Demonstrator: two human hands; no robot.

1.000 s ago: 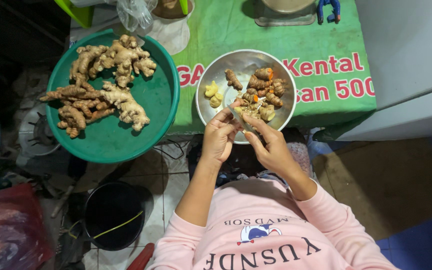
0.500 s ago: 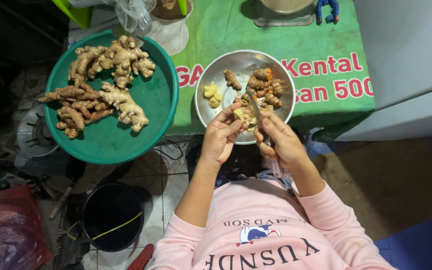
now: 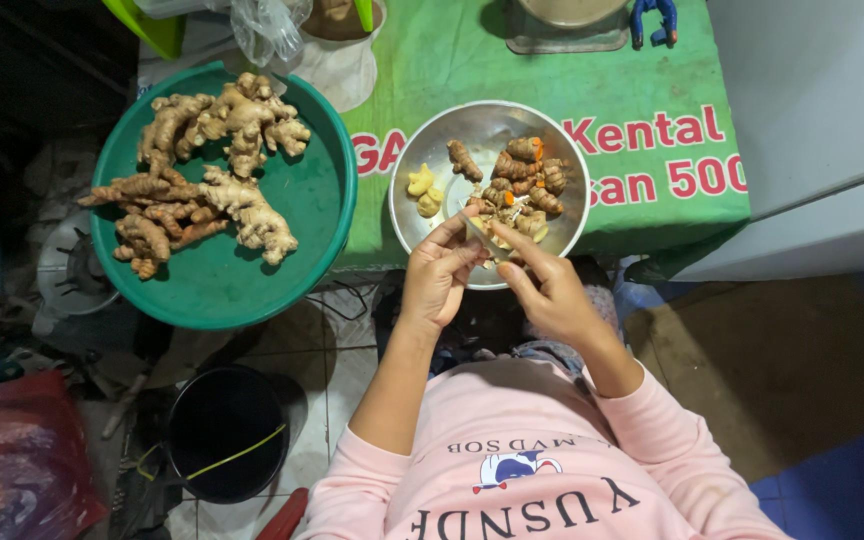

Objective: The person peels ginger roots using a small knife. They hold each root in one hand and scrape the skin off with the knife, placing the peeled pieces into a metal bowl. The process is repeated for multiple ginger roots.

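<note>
Root piece [image 3: 487,230] now lower, knife hidden.

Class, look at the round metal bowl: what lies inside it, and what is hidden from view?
Inside the metal bowl lie brown turmeric roots, some showing orange, and two pale yellow peeled pieces. The left hand and right hand cover its near rim and hide most of the piece they hold.

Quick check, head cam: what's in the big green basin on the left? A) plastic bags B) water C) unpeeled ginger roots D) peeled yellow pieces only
C: the green basin holds a pile of knobbly tan unpeeled ginger roots; the peeled yellow pieces lie in the metal bowl, over which the left hand and right hand work a small root piece.
</note>
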